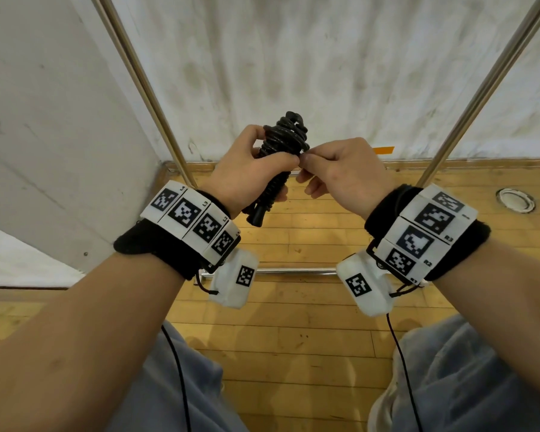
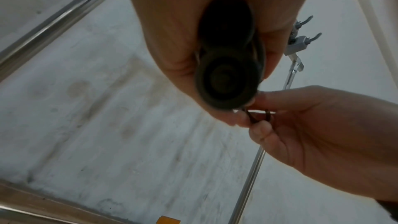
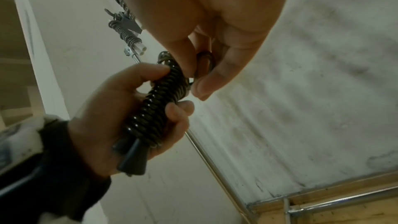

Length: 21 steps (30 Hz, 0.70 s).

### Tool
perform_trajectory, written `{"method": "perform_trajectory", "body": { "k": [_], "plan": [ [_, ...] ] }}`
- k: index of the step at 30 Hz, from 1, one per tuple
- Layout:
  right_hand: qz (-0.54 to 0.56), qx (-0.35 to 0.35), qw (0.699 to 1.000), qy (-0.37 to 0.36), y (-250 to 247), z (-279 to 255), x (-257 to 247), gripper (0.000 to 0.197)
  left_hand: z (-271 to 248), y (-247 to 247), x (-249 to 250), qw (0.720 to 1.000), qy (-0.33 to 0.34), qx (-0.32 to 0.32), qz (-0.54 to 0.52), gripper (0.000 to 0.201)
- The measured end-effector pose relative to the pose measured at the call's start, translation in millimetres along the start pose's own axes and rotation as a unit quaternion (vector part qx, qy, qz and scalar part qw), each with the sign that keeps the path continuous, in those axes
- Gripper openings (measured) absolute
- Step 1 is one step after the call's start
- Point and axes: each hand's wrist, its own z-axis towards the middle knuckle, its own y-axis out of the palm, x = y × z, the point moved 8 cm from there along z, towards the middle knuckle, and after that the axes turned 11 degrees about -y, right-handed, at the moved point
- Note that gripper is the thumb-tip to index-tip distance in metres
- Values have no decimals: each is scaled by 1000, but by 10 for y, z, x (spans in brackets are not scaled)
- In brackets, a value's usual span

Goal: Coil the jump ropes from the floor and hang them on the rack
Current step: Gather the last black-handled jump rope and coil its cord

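I'm gripping the coiled black jump rope (image 1: pixel 282 157) in my left hand (image 1: pixel 247 169), my right hand (image 1: pixel 340 173) pinching its last loop (image 3: pixel 205 65), hanging on the rack hooks (image 2: pixel 310 28) remaining.

Rope (image 1: pixel 282 145): black, glossy, wound in spiral ridges; handle ends (image 2: pixel 227 81) plain black, matte.
Wristbands (image 1: pixel 150 244): black fabric, carrying white blocks (image 1: pixel 187 213) printed with black-and-white square codes.
Wrist cameras (image 1: pixel 234 280): white casing, one black-and-white code each; black cables.
Trousers (image 1: pixel 468 378): pale blue-grey.
Floor (image 1: pixel 293 332): honey-yellow wood strips, dark seams.
Wall (image 1: pixel 309 67): off-white, grey smudges and streaks.
Tape (image 1: pixel 384 149): orange.
Rack poles (image 1: pixel 156 98): shiny silver metal; hooks (image 2: pixel 301 40) grey.
Second rope on rack (image 3: pixel 125 31): grey-black coil, white handles.
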Motion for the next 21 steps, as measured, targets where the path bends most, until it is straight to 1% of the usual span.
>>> {"method": "perform_trajectory", "body": {
  "k": [3,4,7,8,11,13,18,21],
  "plan": [
    [21,-4,1000,3,27,9,-12,23,0,34,8,1000,9,-2,15,19],
    [32,-7,999,5,34,13,-13,25,1,29,12,1000,15,6,14,20],
    [52,-29,998,6,79,3,-27,31,10,17,7,999,20,24,15,32],
    [52,-32,998,2,92,-3,-33,31,11,16,7,999,23,32,17,32],
    [58,0,998,-4,52,-7,-34,24,0,-1,28,996,44,73,17,27],
    [55,24,998,-5,7,-2,-36,19,-9,-2,45,995,54,88,13,24],
    [50,48,997,-20,-66,-26,-80,15,-37,30,44,997,36,59,-38,8],
    [43,53,997,-23,-84,-41,-85,12,-47,50,20,997,38,63,-27,14]
  ]
}}
